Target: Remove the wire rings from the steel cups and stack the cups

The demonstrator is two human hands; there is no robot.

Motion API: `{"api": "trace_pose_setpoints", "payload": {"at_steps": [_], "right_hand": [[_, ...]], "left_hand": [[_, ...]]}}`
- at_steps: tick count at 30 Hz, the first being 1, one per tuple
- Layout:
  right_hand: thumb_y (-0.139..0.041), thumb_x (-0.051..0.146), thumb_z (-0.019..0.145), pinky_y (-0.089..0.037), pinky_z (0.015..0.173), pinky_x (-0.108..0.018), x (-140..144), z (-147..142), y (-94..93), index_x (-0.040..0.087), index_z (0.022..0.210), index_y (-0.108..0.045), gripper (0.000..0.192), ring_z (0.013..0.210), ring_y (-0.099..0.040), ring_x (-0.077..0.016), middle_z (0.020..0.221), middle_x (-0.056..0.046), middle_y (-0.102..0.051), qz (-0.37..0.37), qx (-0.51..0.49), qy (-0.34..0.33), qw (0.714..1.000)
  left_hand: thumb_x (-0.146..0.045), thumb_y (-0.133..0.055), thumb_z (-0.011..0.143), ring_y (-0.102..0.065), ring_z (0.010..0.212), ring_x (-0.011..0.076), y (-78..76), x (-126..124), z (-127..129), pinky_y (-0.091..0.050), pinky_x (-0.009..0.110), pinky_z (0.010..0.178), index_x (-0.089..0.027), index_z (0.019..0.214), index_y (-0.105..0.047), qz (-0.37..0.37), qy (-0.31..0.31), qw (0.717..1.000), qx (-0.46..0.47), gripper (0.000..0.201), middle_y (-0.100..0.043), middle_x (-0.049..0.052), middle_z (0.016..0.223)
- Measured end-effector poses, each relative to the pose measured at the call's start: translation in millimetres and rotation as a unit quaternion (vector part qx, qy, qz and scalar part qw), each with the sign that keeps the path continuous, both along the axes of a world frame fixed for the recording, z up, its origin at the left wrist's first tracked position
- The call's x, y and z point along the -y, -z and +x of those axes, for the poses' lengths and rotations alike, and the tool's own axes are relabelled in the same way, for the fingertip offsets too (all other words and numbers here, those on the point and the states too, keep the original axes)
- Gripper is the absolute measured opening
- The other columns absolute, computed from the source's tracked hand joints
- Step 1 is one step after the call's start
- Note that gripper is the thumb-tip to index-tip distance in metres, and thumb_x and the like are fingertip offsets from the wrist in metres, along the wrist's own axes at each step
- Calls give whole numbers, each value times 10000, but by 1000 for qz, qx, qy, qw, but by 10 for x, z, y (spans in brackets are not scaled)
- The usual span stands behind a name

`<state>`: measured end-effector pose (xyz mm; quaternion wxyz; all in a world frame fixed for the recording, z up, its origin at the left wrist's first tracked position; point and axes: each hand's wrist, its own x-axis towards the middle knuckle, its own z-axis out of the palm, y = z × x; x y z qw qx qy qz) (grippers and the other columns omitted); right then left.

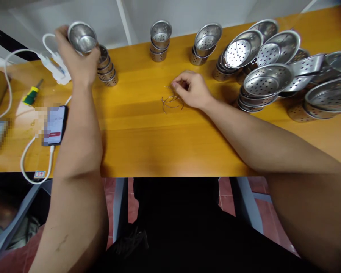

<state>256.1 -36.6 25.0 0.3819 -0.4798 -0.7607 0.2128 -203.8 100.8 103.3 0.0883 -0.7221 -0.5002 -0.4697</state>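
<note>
At the back left, my left hand (pixel 81 62) is wrapped round a shiny steel cup (pixel 82 37), its mouth tilted towards me. Right beside it stands a stack of perforated steel cups (pixel 108 72); whether the held cup touches the stack, I cannot tell. My right hand (pixel 191 89) is low over the middle of the table, thumb and forefinger pinched together at the end of a thin wire. Several thin curved wires (pixel 172 101) lie loosely across each other on the wood just left of those fingertips.
Further perforated cups are stacked at the back middle (pixel 158 54) and right of it (pixel 199 58). Nested perforated strainers (pixel 268 81) crowd the right side. At left lie a phone (pixel 54 127) on a white cable, a power strip (pixel 63 77) and a screwdriver (pixel 31 95).
</note>
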Motion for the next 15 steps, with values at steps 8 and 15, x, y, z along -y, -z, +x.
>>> {"api": "trace_pose_setpoints", "payload": {"at_steps": [8,15], "right_hand": [[-873,899,1138,-774,1084,-672,0,8,13,338,1068,-824,567,1063,-833,-425,1038,-134,-822,-2,-16,-10,1000],[-830,928,1137,-725,1133,-676,2,37,-66,342,1097,-826,587,1127,-801,-429,1178,-151,-830,0,-15,-4,1000]], "left_hand": [[334,-850,653,-432,1198,121,219,-219,-29,-559,378,1219,-260,1361,-485,-124,-100,974,162,994,-682,-111,1268],[-846,-1125,909,-418,1117,87,684,-730,-587,-625,394,1164,-340,1434,-448,-54,-33,991,120,996,-576,-150,1226]]}}
